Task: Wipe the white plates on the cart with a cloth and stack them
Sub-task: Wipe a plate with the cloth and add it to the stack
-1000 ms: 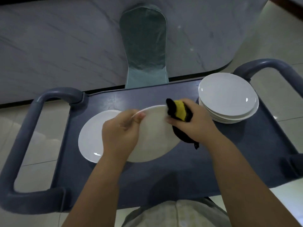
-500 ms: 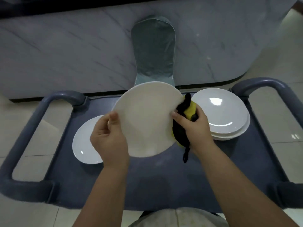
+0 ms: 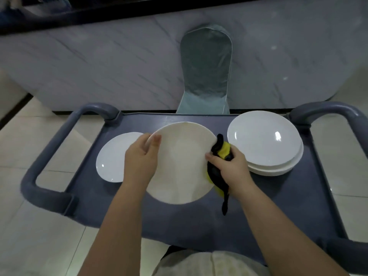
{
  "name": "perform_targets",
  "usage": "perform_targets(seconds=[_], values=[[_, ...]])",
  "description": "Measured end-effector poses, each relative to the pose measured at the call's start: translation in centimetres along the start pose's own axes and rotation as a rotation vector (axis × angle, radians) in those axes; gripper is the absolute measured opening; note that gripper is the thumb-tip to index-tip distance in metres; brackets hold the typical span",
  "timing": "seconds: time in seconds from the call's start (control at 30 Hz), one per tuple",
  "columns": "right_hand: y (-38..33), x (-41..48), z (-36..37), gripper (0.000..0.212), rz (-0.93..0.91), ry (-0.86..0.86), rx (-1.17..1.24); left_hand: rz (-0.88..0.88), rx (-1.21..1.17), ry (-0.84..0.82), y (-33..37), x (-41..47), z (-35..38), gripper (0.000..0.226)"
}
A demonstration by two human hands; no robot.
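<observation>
Over the cart [image 3: 298, 206], left hand [image 3: 139, 158] grips the plate [image 3: 183, 162]; right hand [image 3: 231, 166] clutches a half-hidden cloth [image 3: 224, 150].

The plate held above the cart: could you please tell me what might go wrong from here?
The held plate is gripped only at its rims, by the left hand and the right hand with the cloth; it might slip onto the cart. The right hand is close to the plate stack and could knock it.
</observation>
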State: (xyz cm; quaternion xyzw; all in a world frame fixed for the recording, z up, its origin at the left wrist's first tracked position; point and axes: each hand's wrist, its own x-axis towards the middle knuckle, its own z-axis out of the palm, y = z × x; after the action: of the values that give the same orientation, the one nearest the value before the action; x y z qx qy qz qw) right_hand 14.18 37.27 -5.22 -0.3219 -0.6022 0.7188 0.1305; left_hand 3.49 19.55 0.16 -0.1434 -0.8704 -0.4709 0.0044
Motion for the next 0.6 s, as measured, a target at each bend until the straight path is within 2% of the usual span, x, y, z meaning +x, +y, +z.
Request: perform_targets(seconds=[0.07, 0.13, 0.23, 0.3, 0.37, 0.47, 0.5, 0.53, 0.6], values=[[-1.3, 0.0, -1.4, 0.023, -0.13, -0.029, -0.123, 0.079, -0.003, 0.015, 0.3, -0.4, -0.2, 0.046], [-3.3, 0.0, -2.9, 0.025, -0.319, -0.045, -0.287, 0.22, 0.02, -0.002, 1.0, -1.2, 0.3, 0.043], [-5.0, -0.5, -2.5, 0.027, -0.612, -0.173, -0.738, 0.523, 0.34, -0.065, 2.6, -2.7, 2.0, 0.034], [-4.8, -1.0, -1.6, 0.026, -0.715, -0.232, -0.898, 0.564, 0.403, -0.066, 2.4, -3.2, 2.6, 0.037], [-4.4, -0.8, -2.0, 0.028, -0.606, -0.174, -0.755, 0.431, 0.251, -0.009, 1.7, -3.5, 2.2, 0.041], [-3.3, -1.0, -3.6, 0.025, -0.228, -0.131, -0.265, 0.195, -0.054, 0.133, 1.0, -3.8, 0.7, 0.048], [-3.0, -1.3, -3.8, 0.025, -0.214, -0.107, -0.211, 0.181, -0.072, 0.135, 1.3, -3.9, 0.4, 0.048], [-2.8, -1.5, -3.7, 0.026, -0.269, -0.076, -0.248, 0.239, -0.034, 0.115, 1.6, -3.8, 0.2, 0.046], [-3.2, -1.9, -3.0, 0.027, -0.511, -0.088, -0.493, 0.463, 0.194, 0.044, 2.4, -3.8, 0.6, 0.035]])
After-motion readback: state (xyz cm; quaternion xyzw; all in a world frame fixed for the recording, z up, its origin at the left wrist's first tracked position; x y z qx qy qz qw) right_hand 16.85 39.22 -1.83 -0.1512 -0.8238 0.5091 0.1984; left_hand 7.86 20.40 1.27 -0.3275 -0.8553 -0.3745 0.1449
